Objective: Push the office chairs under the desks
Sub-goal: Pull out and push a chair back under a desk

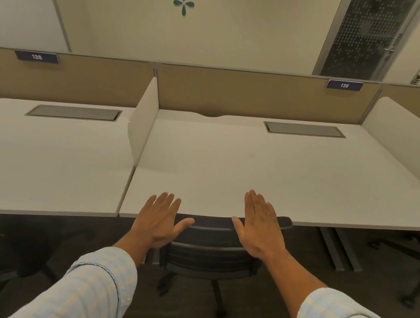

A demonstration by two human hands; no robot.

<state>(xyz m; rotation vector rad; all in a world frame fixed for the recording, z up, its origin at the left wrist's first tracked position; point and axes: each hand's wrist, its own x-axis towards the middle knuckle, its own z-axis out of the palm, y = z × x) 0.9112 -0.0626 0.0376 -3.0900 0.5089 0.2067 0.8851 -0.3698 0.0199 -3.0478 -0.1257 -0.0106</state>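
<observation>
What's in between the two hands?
In the head view, the black chair's backrest shows between the left hand and right hand, with the desk's front edge behind it.

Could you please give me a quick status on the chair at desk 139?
Left hand and right hand open, flat above the black chair. Chair backrest at edge of desk 139, seat mostly underneath. Nothing blocking visible.

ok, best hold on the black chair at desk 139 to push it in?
Judging by its pose: the black chair faces the desk, backrest toward the person. Take the backrest's top edge from behind, left hand and right hand at either end; both now hover open there.
</observation>
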